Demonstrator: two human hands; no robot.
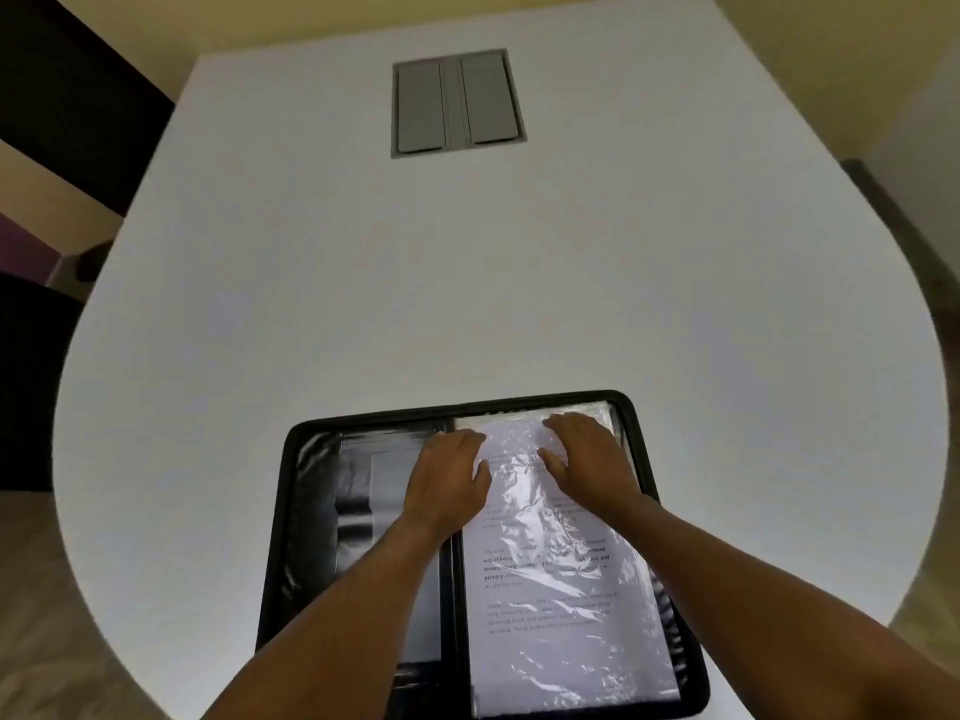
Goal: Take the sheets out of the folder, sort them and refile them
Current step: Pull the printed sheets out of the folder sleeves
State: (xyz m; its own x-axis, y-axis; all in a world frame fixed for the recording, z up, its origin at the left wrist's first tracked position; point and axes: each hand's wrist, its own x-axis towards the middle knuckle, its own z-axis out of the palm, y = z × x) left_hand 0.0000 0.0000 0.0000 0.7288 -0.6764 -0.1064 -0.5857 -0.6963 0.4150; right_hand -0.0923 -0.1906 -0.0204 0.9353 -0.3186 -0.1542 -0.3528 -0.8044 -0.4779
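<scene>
White rounded surface (467, 283) is filling most of the view, curving round at the near edge. A grey twin-flap hatch (458, 102) is sitting recessed in it at the far end, both flaps lying flush, well apart from everything else.

Black zip folder (291, 517) is lying open flat at the near edge of the surface, spine running away from the person. Its left half is showing dark glossy pockets, nothing readable in them. Its right half is carrying a printed sheet (556, 579) inside a crinkled clear plastic sleeve (587, 662); text is too blurred to read. Whether more sheets are lying under the top one, can't tell.

Both forearms are reaching in from the bottom edge, bare.

Left hand (451, 475) is resting palm down over the spine near the top of the folder, fingers stretched out flat, thumb lying on the left edge of the sleeved sheet. Not gripping anything.

Right hand (589, 459) is resting palm down on the upper right part of the sleeve, fingers spread and pointing towards the top left, thumb out towards the left hand. Also flat, nothing pinched.

Hands are near each other but not touching, a strip of sleeved sheet showing between them.
</scene>
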